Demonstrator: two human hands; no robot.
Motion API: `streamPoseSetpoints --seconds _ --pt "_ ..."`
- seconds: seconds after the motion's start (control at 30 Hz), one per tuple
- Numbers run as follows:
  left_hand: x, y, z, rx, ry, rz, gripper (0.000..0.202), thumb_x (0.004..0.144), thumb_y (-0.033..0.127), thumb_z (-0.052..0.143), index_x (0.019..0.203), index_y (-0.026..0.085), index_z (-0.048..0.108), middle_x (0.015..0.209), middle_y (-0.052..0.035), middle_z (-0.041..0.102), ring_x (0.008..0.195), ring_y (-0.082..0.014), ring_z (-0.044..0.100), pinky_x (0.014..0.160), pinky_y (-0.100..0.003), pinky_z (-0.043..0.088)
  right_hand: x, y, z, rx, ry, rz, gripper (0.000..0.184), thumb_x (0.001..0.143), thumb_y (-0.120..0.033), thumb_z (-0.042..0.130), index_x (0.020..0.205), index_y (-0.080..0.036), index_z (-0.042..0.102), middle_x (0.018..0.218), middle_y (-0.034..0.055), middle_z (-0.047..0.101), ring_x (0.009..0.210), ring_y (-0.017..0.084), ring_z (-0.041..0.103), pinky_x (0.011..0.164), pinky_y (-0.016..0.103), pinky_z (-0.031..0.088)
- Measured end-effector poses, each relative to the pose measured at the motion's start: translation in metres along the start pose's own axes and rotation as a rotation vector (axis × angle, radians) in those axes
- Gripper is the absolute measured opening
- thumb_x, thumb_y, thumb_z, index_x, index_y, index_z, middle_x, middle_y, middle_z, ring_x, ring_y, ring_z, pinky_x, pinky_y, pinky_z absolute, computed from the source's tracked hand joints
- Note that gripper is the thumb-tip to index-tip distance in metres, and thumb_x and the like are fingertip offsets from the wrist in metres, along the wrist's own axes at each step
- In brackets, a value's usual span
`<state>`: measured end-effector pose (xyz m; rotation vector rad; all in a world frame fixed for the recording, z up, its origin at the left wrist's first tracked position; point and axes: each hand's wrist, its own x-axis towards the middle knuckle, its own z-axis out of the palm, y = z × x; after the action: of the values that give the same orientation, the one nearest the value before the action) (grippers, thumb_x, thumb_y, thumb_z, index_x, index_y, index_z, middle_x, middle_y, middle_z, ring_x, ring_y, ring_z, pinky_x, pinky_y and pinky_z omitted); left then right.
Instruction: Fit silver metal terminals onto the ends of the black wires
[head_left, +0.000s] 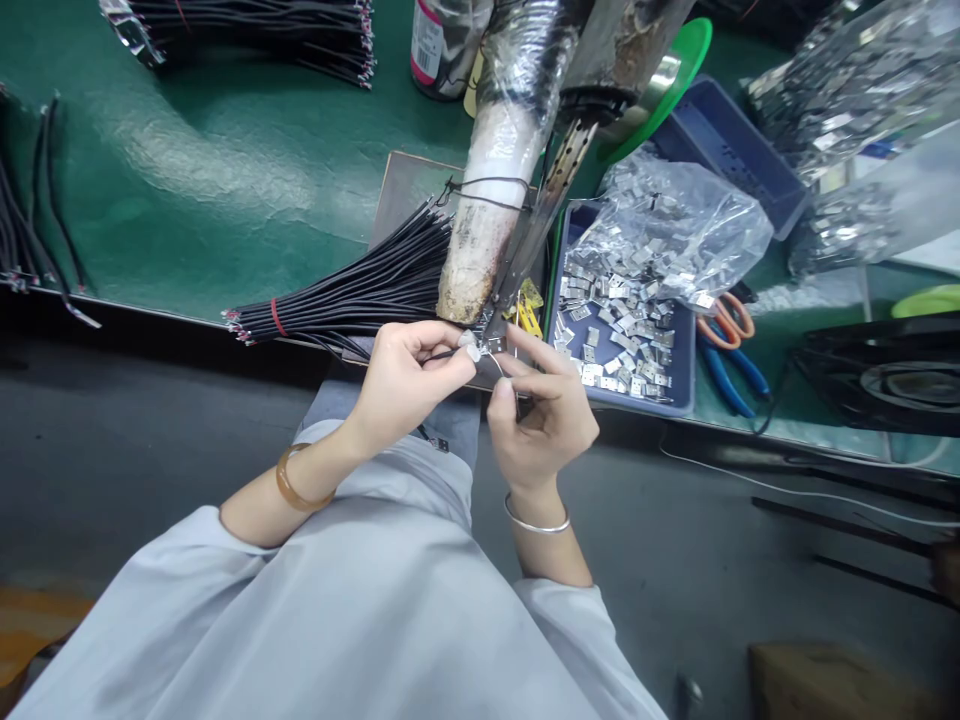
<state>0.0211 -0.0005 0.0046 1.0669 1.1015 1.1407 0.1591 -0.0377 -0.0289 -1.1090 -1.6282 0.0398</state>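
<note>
My left hand [409, 375] is closed in a pinch on the end of a black cable, mostly hidden by the fingers. My right hand [544, 405] has its thumb and fingers closed on a thin solder wire [496, 363], which curves toward the left fingertips. Between the two hands sits a small metal USB connector [496, 345], just under the tip of a soldering iron [559, 185] that slants down from above. A bundle of black cables [360, 285], tied with a red band, lies left of the hands.
A plastic-wrapped pipe [487, 210] comes down over the bench. At right, a blue tray [686, 375] holds many loose USB connectors [615, 330] and a clear bag [682, 220]. Beyond are blue-handled pliers [727, 375] and a black fan [885, 380]. More cables [262, 35] lie at upper left.
</note>
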Motion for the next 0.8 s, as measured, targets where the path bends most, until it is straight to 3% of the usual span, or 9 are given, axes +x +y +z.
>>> streamPoseSetpoints --seconds 0.17,0.57,0.8 --pt "-0.004 0.002 0.001 0.033 0.023 0.051 0.011 0.069 0.021 0.068 0.062 0.014 0.073 0.054 0.0029 0.05 0.053 -0.0071 0.039 0.048 -0.019 0.032 0.004 -0.004 0.0 0.036 -0.025 0.078 0.012 0.09 -0.011 0.065 0.089 -0.022 0.061 0.115 0.0087 0.078 0.105 0.022 0.077 0.079 0.035 0.07" --pt "-0.007 -0.002 0.001 0.119 -0.015 0.056 0.014 0.073 0.023 0.065 0.065 0.014 0.073 0.053 0.0046 0.044 0.051 -0.0062 0.03 0.046 -0.021 0.026 0.007 -0.005 -0.003 -0.001 -0.04 0.082 0.013 0.088 -0.011 0.067 0.087 -0.023 0.062 0.104 0.0044 0.079 0.095 0.02 0.079 0.074 0.032 0.069" --pt "-0.007 0.004 0.002 0.151 0.006 0.165 0.014 0.074 0.02 0.061 0.064 0.015 0.068 0.052 0.0057 0.042 0.05 -0.0066 0.027 0.046 -0.021 0.026 0.016 -0.012 -0.002 -0.093 -0.009 0.016 0.017 0.084 -0.007 0.073 0.085 -0.023 0.066 0.101 0.0028 0.08 0.089 0.018 0.079 0.078 0.031 0.067"
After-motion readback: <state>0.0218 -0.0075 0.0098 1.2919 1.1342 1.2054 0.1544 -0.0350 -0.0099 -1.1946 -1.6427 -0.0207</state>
